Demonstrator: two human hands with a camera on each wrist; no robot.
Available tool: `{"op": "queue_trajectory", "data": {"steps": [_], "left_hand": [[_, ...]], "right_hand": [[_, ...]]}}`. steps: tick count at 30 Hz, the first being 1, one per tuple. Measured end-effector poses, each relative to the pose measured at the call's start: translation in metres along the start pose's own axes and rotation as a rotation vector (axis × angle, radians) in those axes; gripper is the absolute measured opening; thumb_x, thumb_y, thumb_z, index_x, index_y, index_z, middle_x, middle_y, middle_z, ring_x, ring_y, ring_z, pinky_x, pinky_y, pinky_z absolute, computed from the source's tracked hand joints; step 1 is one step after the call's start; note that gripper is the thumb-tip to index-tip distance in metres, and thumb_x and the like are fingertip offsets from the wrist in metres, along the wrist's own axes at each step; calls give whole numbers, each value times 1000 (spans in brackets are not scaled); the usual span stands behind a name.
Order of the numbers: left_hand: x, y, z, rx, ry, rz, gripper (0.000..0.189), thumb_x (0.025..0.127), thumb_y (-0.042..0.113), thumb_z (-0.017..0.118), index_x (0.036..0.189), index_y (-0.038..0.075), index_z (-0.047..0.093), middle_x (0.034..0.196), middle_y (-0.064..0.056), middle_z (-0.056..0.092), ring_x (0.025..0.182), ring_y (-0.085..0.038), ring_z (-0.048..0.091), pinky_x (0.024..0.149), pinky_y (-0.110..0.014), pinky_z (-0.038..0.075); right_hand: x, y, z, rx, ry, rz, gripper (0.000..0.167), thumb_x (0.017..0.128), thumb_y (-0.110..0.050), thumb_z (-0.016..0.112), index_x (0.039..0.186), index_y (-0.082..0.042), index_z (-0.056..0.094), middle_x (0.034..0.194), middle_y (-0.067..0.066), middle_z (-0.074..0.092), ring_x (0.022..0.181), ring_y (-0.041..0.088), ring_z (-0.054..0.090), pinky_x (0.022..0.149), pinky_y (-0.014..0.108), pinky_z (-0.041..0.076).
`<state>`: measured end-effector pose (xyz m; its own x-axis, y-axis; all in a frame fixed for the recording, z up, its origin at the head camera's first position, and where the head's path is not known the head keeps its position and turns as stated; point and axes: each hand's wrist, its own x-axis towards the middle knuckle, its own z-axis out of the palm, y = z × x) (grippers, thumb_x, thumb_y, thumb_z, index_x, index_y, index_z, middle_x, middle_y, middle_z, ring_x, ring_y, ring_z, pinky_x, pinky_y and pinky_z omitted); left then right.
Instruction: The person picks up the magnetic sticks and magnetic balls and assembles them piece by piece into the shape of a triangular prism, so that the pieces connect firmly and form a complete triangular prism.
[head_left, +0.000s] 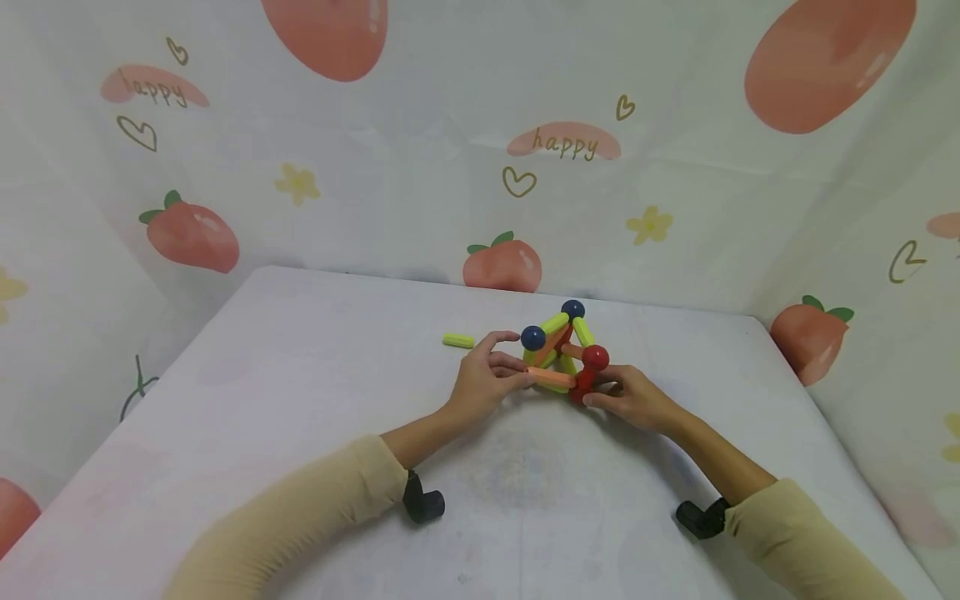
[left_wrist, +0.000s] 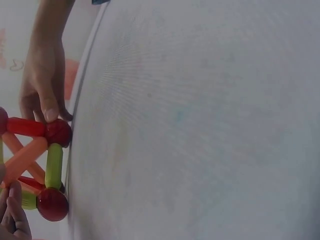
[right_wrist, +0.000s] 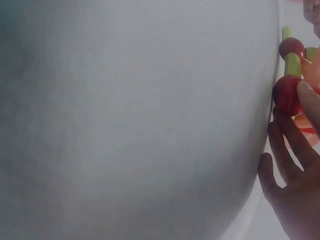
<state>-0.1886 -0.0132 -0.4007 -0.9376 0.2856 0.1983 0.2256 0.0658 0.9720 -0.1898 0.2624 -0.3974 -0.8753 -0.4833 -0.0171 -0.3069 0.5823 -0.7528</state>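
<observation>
A frame of coloured rods and balls, seemingly a magnetic building set, stands on the table between both hands. My left hand (head_left: 483, 377) pinches the near end of an orange rod (head_left: 552, 377) slanting across the front. On the other side my right hand (head_left: 636, 398) holds a lower red ball (right_wrist: 287, 95) between thumb and fingers, close to the tabletop. Above that, a red rod (left_wrist: 26, 127) leads to an upper red ball (head_left: 596, 357). Two dark blue balls (head_left: 533, 337) top the left and back corners, joined by a yellow-green rod (head_left: 555, 323). The structure's far side is partly hidden.
A loose yellow-green rod (head_left: 458, 340) lies on the white table (head_left: 337, 358), left of the frame. Behind the table hangs a fruit-patterned cloth (head_left: 405, 183). Dark wrist-worn devices (head_left: 424, 502) show beneath both beige sleeves.
</observation>
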Motion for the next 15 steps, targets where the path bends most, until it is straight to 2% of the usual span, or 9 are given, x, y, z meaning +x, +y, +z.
{"op": "queue_trajectory", "data": {"steps": [1, 5, 8, 15], "left_hand": [[-2, 6, -1, 2, -4, 4, 59, 84, -1, 77, 136, 4, 49, 95, -19, 72, 87, -29, 72, 81, -30, 58], [0, 8, -3, 36, -10, 32, 59, 83, -3, 77, 135, 4, 49, 92, -16, 73, 85, -25, 72, 79, -29, 58], [3, 2, -3, 38, -4, 54, 57, 83, 0, 78, 133, 7, 51, 90, -12, 74, 83, -19, 73, 78, -28, 58], [5, 5, 4, 24, 39, 64, 56, 83, 6, 80, 132, 9, 52, 96, -12, 68, 82, -21, 73, 77, -29, 59]], "right_hand": [[0, 0, 0, 1, 1, 0, 37, 92, -13, 70, 125, 3, 64, 117, 15, 69, 108, 32, 63, 86, 31, 54], [0, 1, 0, 0, 1, -7, 36, 92, -13, 71, 124, 2, 65, 116, 14, 70, 107, 31, 63, 85, 32, 54], [0, 0, 0, 2, 3, -9, 34, 92, -13, 71, 123, 2, 66, 115, 13, 70, 105, 30, 63, 85, 32, 54], [-1, -1, 0, -1, 2, 1, 36, 92, -14, 71, 124, 2, 65, 116, 13, 70, 106, 30, 63, 85, 32, 54]]}}
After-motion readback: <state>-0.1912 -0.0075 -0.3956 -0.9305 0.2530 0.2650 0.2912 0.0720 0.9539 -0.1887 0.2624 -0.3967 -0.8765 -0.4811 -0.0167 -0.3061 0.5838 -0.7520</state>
